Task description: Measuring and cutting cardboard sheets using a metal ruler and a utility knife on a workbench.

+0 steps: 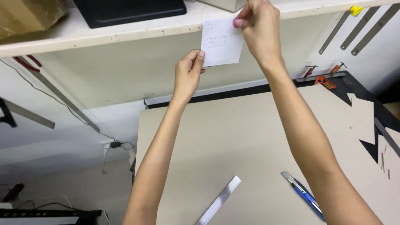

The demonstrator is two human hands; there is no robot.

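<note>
Both hands hold a small white paper note [221, 41] up against the front edge of the shelf [104, 35]. The left hand [188, 75] pinches its lower left corner; the right hand [258, 29] pinches the upper right corner beside something pink. To keep it flat, I'd judge the pinches should stay light and at opposite corners. Below the shelf, a steel ruler [220, 201] and a blue utility knife [303, 195] lie on the cardboard sheet [233, 137].

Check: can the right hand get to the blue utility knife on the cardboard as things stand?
Probably yes, but not freely: the right hand is pinching the white paper slip up at the shelf. The utility knife lies uncovered on the cardboard sheet, beside the right forearm.
</note>
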